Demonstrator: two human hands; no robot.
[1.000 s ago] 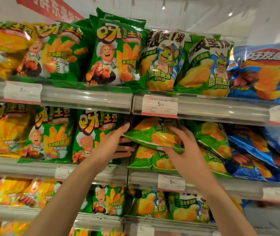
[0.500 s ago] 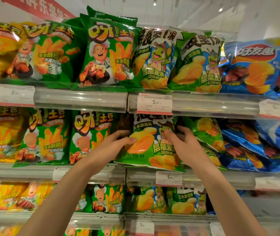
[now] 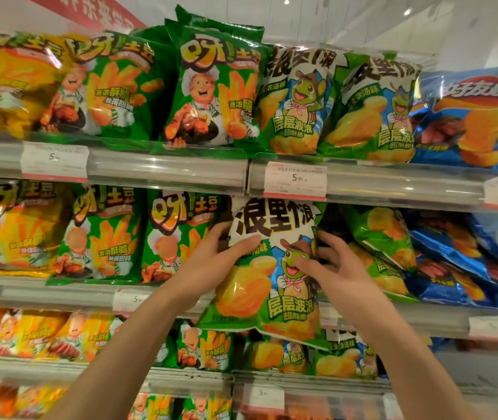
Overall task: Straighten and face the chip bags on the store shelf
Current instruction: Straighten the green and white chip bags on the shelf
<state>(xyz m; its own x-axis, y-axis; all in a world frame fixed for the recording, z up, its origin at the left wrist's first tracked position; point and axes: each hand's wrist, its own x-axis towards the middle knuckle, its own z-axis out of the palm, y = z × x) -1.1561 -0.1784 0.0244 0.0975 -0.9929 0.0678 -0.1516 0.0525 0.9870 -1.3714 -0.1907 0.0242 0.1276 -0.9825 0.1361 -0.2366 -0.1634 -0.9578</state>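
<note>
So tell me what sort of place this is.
Most likely a supermarket or convenience store snack aisle. Tiered shelves hold rows of chip bags, clear rails along the shelf edges carry price tags, and a red banner hangs above. Both hands hold a green frog-mascot chip bag at the middle shelf.

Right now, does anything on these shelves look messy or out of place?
Yes. On the middle shelf, right of the frog bag held by both hands, a green bag and blue bags lie tilted and heaped on each other, not upright and facing out. The held bag's bottom hangs over the shelf edge.
</note>
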